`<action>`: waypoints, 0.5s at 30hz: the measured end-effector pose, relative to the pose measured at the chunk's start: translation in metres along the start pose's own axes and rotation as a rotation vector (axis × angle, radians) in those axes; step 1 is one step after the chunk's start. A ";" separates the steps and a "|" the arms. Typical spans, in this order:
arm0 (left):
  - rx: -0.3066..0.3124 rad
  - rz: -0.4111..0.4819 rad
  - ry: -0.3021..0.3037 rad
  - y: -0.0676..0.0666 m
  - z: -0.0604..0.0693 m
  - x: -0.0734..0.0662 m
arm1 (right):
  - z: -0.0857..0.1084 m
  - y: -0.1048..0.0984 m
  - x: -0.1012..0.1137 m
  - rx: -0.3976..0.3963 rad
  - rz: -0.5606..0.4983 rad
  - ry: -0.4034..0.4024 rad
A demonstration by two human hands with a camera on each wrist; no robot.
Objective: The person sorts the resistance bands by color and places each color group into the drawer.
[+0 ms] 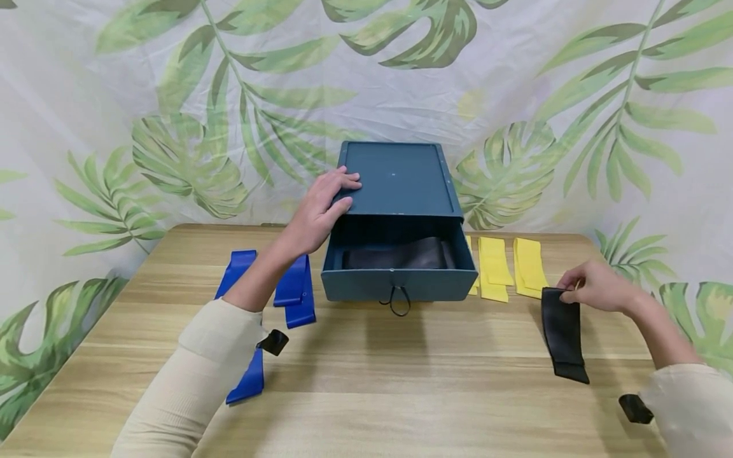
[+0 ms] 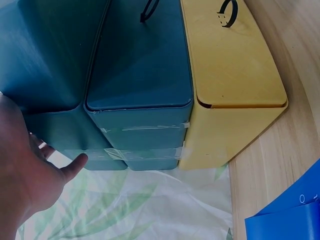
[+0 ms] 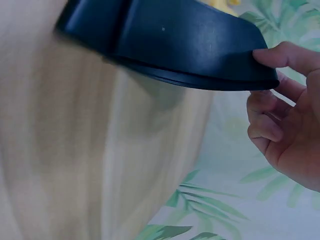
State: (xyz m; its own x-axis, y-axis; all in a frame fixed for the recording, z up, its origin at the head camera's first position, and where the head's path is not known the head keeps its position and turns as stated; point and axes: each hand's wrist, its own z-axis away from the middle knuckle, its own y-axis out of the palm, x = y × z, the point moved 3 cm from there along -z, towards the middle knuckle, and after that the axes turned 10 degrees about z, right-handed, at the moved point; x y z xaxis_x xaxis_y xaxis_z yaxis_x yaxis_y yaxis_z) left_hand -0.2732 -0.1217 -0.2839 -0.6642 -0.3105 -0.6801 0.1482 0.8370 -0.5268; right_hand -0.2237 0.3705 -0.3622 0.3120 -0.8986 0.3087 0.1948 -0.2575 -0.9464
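Observation:
My right hand [image 1: 600, 289] pinches a folded black flat band [image 1: 562, 334] by its upper end. The band hangs above the right side of the table; in the right wrist view the thumb and fingers [image 3: 280, 57] clasp its end. My left hand [image 1: 317, 213] rests on the left edge of the top of a dark teal drawer box [image 1: 395, 181], fingers extended. The top drawer [image 1: 357, 286] is pulled out, with a black band [image 1: 395, 256] lying inside. The left wrist view shows another teal drawer [image 2: 140, 60] and a yellow drawer [image 2: 240, 60] stacked with it.
Several folded blue bands [image 1: 292, 283] lie on the wooden table [image 1: 424, 394] at left, partly behind my left arm. Yellow bands [image 1: 529, 264] lie right of the box, one partly hidden by it. A leaf-print cloth [image 1: 275, 95] hangs behind the table.

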 end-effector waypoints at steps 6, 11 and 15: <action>0.002 -0.001 0.002 0.000 -0.001 0.000 | 0.005 -0.015 0.013 0.062 -0.059 0.035; 0.004 0.002 -0.003 0.000 -0.001 0.000 | 0.007 -0.026 0.029 0.059 -0.048 0.019; 0.003 0.000 -0.005 0.000 -0.001 0.000 | 0.009 -0.037 0.045 0.042 -0.042 -0.009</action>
State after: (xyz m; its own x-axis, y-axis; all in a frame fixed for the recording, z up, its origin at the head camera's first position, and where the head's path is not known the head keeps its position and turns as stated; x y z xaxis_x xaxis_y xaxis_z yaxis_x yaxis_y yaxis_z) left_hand -0.2737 -0.1217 -0.2831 -0.6606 -0.3124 -0.6827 0.1502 0.8359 -0.5279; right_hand -0.2086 0.3433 -0.3124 0.3106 -0.8842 0.3488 0.2466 -0.2794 -0.9280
